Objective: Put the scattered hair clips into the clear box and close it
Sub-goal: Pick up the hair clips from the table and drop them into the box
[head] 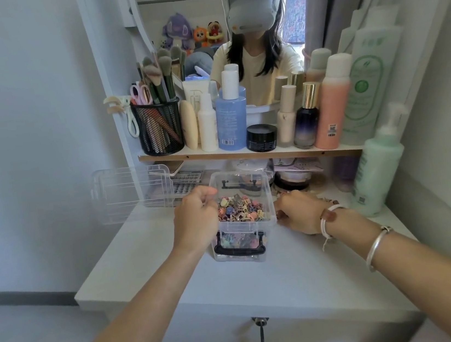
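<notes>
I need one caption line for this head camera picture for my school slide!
Left hand drops hair clips into the open clear box; right hand gathers more beside it.

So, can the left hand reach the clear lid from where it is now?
Probably yes. The lid leans at the table's back left, and nothing stands between it and the left hand, at the box's left side.

No wording can be read anywhere. The tall blue plastic bottle (pixel 231 119) at centre frame carries a barcode and blurred print; the peach-pink bottle (pixel 332 108) at right has a barcode sticker; the pale green-printed white bottle (pixel 366 86) at upper right shows an illegible emblem.
</notes>
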`<act>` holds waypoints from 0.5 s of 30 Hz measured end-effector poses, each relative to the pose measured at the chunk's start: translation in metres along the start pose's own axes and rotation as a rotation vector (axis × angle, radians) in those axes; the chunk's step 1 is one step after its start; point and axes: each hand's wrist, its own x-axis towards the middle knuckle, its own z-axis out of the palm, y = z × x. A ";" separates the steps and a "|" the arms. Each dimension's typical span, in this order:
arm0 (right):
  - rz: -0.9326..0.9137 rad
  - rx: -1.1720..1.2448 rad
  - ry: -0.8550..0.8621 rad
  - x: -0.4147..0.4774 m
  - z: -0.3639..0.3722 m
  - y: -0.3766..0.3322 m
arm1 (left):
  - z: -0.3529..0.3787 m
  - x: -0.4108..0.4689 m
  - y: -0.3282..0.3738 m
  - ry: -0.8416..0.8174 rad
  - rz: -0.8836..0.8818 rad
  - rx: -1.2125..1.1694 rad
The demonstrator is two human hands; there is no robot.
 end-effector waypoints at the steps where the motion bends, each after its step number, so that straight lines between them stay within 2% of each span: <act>1: -0.001 0.015 0.006 0.000 -0.001 0.000 | 0.000 0.000 0.000 -0.005 0.002 -0.002; 3: 0.033 0.091 0.084 0.000 -0.008 0.003 | -0.001 0.000 0.000 -0.012 0.003 -0.008; 7: 0.090 0.442 0.541 -0.001 -0.042 0.003 | 0.000 0.000 0.000 -0.004 0.004 -0.002; 8: 0.049 0.548 0.549 -0.002 -0.051 -0.003 | 0.000 0.000 0.000 -0.002 0.003 0.003; 9: -0.015 0.597 0.489 -0.004 -0.057 -0.010 | 0.000 0.000 0.000 -0.001 0.003 0.006; 11: -0.114 0.502 0.302 -0.005 -0.059 -0.022 | 0.000 0.000 0.000 0.000 0.005 0.009; 12: -0.124 0.466 0.262 -0.005 -0.058 -0.022 | 0.000 0.000 0.000 0.001 0.007 0.009; 15: -0.029 0.512 0.357 -0.009 -0.058 -0.006 | 0.001 0.001 -0.001 0.002 0.011 0.004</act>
